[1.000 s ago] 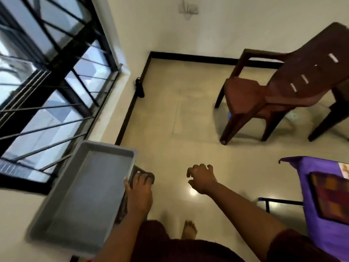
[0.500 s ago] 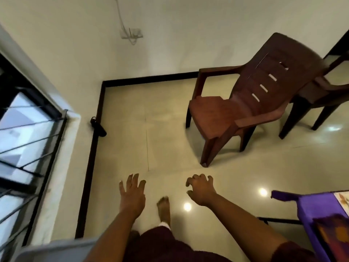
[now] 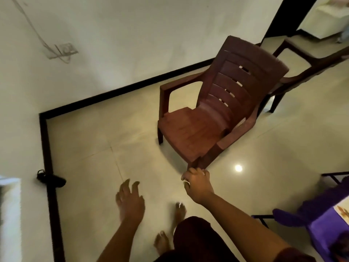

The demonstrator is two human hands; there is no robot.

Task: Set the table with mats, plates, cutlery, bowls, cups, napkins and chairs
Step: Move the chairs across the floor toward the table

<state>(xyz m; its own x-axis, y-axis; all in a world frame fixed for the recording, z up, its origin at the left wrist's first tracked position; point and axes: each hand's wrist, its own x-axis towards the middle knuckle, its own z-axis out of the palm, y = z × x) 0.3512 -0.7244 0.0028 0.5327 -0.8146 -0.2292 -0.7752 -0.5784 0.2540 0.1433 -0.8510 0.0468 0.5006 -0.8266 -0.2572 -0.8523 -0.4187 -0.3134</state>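
Observation:
A brown plastic armchair (image 3: 205, 118) stands on the tiled floor ahead of me, its back towards the right. My right hand (image 3: 198, 186) is stretched out with loosely curled fingers; its fingertips overlap the foot of the chair's near front leg, and no grip shows. Lower left of it, my left hand (image 3: 130, 201) hangs with fingers spread and holds nothing. The table's corner (image 3: 324, 220), under a purple cloth, shows at the bottom right with a patterned mat's edge (image 3: 342, 210) on it.
A second brown chair (image 3: 302, 59) stands behind the first, near a doorway. A small black object (image 3: 51, 179) lies on the floor against the left wall. My bare feet (image 3: 179, 210) are on the tiles below my hands. A white ledge (image 3: 9, 205) is at the far left.
The view has swung right, away from the window and the grey tray my left hand had been holding. The armchair is closer, and my right hand has reached towards it.

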